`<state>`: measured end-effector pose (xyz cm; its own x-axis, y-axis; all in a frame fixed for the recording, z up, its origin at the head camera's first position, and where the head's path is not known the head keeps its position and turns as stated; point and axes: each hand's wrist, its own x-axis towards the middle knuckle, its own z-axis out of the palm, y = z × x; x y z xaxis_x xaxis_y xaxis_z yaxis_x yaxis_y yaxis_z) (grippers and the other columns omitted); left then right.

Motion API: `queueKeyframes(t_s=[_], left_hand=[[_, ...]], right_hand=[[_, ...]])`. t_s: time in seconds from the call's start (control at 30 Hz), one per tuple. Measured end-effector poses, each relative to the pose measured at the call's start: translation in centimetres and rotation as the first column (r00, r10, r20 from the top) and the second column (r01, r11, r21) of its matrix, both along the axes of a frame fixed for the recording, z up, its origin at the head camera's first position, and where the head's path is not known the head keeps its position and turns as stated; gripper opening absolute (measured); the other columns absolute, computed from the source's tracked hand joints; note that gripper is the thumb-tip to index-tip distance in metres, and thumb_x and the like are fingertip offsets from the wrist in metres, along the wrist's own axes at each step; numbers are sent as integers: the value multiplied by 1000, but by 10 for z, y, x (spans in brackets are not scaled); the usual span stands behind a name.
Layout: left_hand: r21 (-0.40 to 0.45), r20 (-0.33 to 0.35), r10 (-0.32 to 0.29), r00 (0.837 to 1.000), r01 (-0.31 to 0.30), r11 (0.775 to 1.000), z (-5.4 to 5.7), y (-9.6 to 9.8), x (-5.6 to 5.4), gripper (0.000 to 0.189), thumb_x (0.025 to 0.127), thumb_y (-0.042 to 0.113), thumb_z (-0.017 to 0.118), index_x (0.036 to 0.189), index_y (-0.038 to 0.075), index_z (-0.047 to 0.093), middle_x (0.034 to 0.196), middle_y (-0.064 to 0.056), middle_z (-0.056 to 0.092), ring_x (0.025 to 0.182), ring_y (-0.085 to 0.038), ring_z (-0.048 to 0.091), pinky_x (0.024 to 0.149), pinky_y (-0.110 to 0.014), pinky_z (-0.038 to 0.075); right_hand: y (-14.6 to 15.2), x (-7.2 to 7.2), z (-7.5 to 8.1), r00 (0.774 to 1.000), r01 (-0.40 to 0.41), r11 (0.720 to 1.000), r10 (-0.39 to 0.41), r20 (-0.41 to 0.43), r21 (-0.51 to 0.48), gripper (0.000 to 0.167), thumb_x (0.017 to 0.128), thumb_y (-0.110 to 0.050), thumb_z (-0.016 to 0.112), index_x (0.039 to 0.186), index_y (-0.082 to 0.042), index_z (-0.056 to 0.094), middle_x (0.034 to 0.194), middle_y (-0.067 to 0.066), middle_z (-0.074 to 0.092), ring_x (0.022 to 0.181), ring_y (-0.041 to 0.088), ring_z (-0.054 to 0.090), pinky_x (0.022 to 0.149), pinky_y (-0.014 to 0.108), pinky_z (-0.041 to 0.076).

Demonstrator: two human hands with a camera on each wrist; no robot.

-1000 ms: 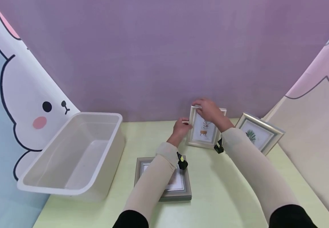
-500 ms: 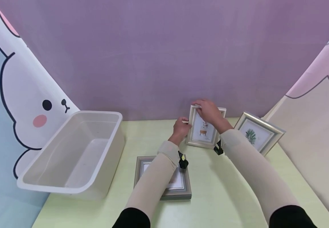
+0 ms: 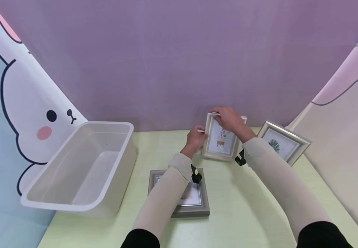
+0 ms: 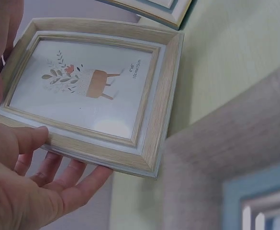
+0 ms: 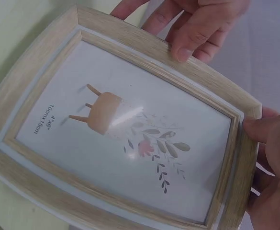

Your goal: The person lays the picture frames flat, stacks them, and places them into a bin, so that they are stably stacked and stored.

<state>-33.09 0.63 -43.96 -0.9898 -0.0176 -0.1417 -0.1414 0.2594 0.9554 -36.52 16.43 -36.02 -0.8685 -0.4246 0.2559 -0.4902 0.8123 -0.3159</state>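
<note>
Lying on the table (image 3: 228,220) nearest the person, a grey picture frame (image 3: 195,201) is partly hidden by the left forearm, with a white plastic tub (image 3: 121,182) to its left. Farther off, the potted-plant picture frame (image 3: 221,144) is held between both hands: the left grip (image 3: 195,139) pinches its left side, thumb in front and fingers behind, while the right grip (image 3: 228,119) clasps its top edge. Just right of it stands a silver leaf-print picture frame (image 3: 284,144), and behind everything rises a purple wall (image 3: 179,62).
</note>
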Motion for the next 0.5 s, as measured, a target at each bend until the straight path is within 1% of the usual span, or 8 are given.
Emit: queueKeyframes(t_s=[0.07,0.13,0.27,0.37,0.5], left_hand=[[-39,-33,-20,999,19,999,4,-2,0,23,95,8,68,116,11,59,122,-16,71,105,-33,72,79,-48,62],[-77,-63,-40,997,35,996,8,-4,0,23,95,8,68,116,10,58,123,-16,71,107,-31,71,79,-43,62],[-154,-111,-66,992,48,987,18,-7,0,22,96,7,67,116,9,58,125,-13,70,114,-27,69,87,-35,59],[-185,-129,-82,988,58,981,27,-10,1,21,96,7,66,116,9,58,126,-13,70,116,-27,68,93,-35,58],[-226,-146,-95,985,60,972,38,-15,5,21,97,8,64,117,10,59,123,-13,72,113,-27,69,93,-38,57]], right_hand=[[1,2,5,1000,-2,1000,2,4,-10,31,100,-7,60,130,-7,67,137,19,65,125,41,61,106,55,49],[2,3,10,1000,-4,1000,4,9,-20,31,99,-7,62,130,-7,67,136,19,65,123,41,62,105,55,50],[4,6,19,1000,1,999,1,31,-47,32,99,-9,63,130,-7,66,135,20,66,120,42,64,102,56,51],[7,9,25,999,8,998,-5,46,-68,33,99,-10,64,132,-7,65,134,21,66,119,41,64,101,56,52],[10,12,29,999,7,997,-4,37,-80,35,98,-11,65,133,-6,64,128,22,68,114,41,66,99,55,53]])
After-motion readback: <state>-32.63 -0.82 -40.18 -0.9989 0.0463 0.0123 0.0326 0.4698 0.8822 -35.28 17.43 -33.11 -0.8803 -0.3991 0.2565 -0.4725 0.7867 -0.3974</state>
